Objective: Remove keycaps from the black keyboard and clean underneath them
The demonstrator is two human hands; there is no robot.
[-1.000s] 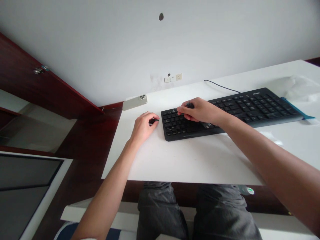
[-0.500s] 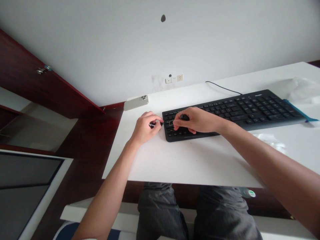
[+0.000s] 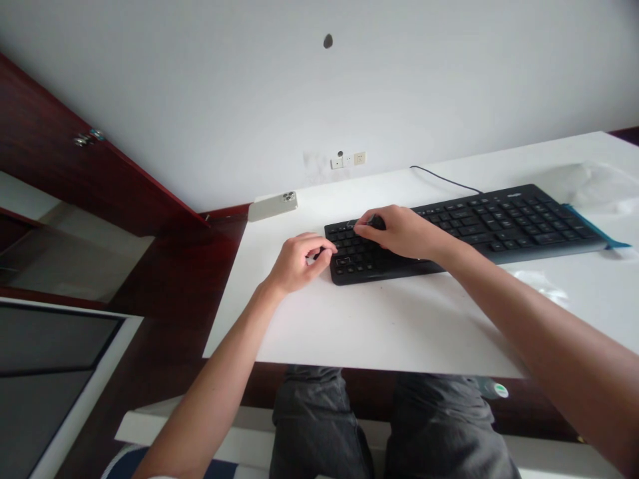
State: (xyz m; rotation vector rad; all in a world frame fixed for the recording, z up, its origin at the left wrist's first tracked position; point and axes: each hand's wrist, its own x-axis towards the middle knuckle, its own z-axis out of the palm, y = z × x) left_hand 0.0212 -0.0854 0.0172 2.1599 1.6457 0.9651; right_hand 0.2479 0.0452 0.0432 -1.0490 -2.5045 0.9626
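Note:
The black keyboard (image 3: 474, 229) lies at a slant on the white desk. My right hand (image 3: 397, 233) is over its left part, fingers closed around a black-handled keycap puller (image 3: 378, 222). Thin wire from the puller shows near the upper-left keys, beyond my fingertips. My left hand (image 3: 302, 261) rests at the keyboard's left edge, thumb and forefinger curled close together. A small dark piece shows between those fingers, too hidden to name. Near the lower-left corner, one key position (image 3: 343, 262) has a pale outline.
A phone (image 3: 273, 207) lies at the desk's back left corner. Clear plastic wrapping (image 3: 599, 186) is at the right, and a smaller crumpled piece (image 3: 542, 285) lies before the keyboard. Teal material (image 3: 594, 226) pokes out at the keyboard's right end. A cable (image 3: 446, 178) runs backward.
My right hand has moved up and slightly right with the keycap puller, from the lower-left keys toward the top rows. My left hand has shifted slightly right, onto the keyboard's edge.

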